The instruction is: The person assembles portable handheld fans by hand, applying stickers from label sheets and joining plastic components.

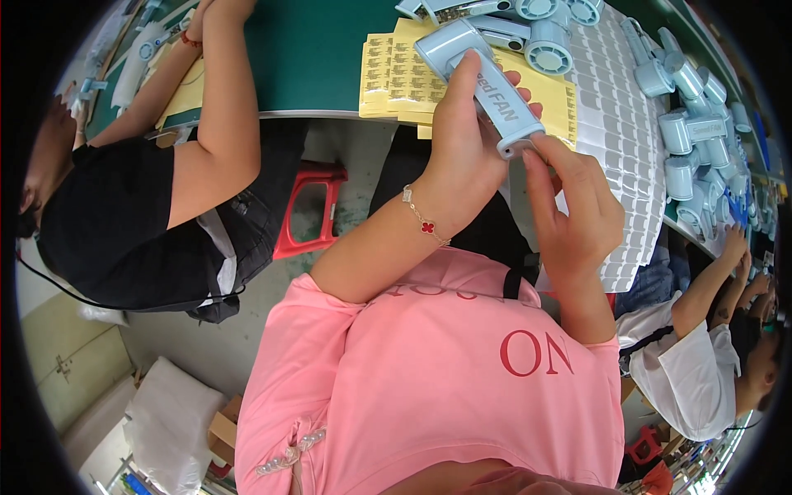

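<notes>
My left hand (464,140) is wrapped round a light-blue handheld fan (500,95), its thumb along the side and its fingertips showing beyond the far edge. The fan slants, with grey lettering on its handle and its narrow end toward my right hand. At that end, my right hand (582,198) has thumb and index finger pinched against the corner. Whether a small piece lies between those fingertips is too small to tell. Beneath the fan are yellow sticker sheets (388,78), and more light-blue fans (549,51) lie heaped just beyond it.
Sheets of grey-and-white labels (631,165) hang over the green table's (318,54) near edge. A large pile of blue fans (697,136) is at the right. A person in black (124,206) sits left by a red stool (309,210); others work at the right.
</notes>
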Tool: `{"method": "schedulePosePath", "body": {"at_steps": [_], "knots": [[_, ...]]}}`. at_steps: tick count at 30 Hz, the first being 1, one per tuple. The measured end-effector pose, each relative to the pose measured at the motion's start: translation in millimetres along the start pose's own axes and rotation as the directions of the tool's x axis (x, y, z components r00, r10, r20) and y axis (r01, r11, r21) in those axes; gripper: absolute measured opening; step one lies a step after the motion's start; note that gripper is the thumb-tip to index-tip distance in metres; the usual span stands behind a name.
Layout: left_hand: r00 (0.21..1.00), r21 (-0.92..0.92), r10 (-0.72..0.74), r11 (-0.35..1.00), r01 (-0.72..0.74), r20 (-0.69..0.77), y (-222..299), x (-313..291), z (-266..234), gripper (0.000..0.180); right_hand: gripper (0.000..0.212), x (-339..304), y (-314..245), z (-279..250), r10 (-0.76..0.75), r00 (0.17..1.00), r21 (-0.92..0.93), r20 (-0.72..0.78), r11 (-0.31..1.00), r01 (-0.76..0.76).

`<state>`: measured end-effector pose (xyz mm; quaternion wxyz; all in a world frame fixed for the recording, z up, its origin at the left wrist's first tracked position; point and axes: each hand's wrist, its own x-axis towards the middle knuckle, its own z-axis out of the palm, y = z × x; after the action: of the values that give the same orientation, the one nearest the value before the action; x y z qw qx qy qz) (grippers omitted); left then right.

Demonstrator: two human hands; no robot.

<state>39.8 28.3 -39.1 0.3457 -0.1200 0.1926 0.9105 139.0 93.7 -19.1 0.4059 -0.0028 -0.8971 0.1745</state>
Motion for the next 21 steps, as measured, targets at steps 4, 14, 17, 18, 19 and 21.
{"method": "schedulePosePath", "body": {"at_steps": [4,14,17,18,19,21], "knots": [[1.000,0.034,0.003,0.999,-0.004,0.017,0,0,-4,0.031,0.055,11,-4,-7,0.204,0.977,0.047,0.056,0.977,-0.207],[0.985,0.017,-0.144,0.990,0.143,0.096,4,-2,-6,0.037,0.060,23,17,-11,0.440,0.741,0.554,0.507,0.492,-0.671],[0.980,0.002,-0.179,0.984,0.180,0.092,5,-2,-5,0.036,0.053,18,14,-8,0.462,0.692,0.626,0.554,0.316,-0.713],[0.989,0.008,-0.134,0.991,0.133,0.059,6,-3,-3,0.033,0.046,14,12,-6,0.474,0.784,0.599,0.400,0.512,-0.615],[0.996,0.014,-0.087,0.996,0.087,0.027,7,-3,-2,0.031,0.039,12,10,-4,0.444,0.863,0.526,0.240,0.688,-0.500],[0.999,-0.003,-0.040,0.999,0.040,0.006,10,-1,-2,0.030,0.033,8,9,0,0.375,0.915,0.502,0.152,0.768,-0.398]]}}
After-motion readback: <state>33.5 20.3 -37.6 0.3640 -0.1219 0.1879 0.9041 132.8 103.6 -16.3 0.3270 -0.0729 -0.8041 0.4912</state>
